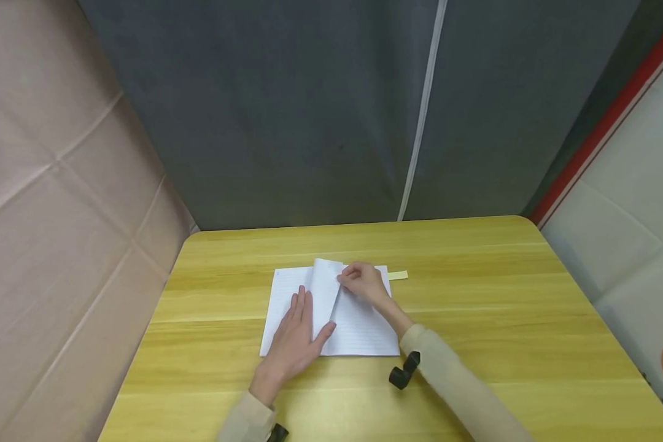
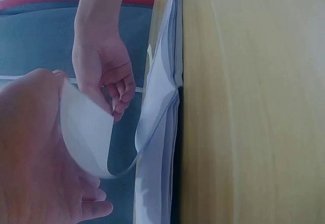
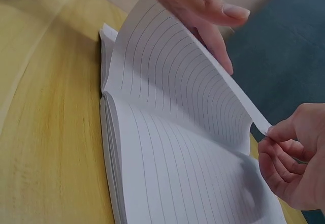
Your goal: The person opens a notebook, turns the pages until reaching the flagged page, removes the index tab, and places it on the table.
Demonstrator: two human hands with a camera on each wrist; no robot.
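Note:
An open lined notebook (image 1: pixel 359 328) lies flat in the middle of a yellow wooden table (image 1: pixel 475 294). My left hand (image 1: pixel 298 331) rests on the left page with straight fingers, its thumb beside the spine. My right hand (image 1: pixel 347 278) pinches the far corner of a single page (image 1: pixel 326 288), which stands lifted and curved over the spine. In the right wrist view, thumb and forefinger of the right hand (image 3: pixel 268 131) hold the corner of the lined page (image 3: pixel 177 82), and the left hand (image 3: pixel 208 10) lies behind it. The left wrist view shows the curled page (image 2: pixel 86 127) between both hands.
A small yellow paper strip (image 1: pixel 398 275) lies on the table just beyond the notebook's far right corner. Grey curtain closes the back, beige fabric the left side, a pale panel with a red edge the right. Bare tabletop surrounds the notebook.

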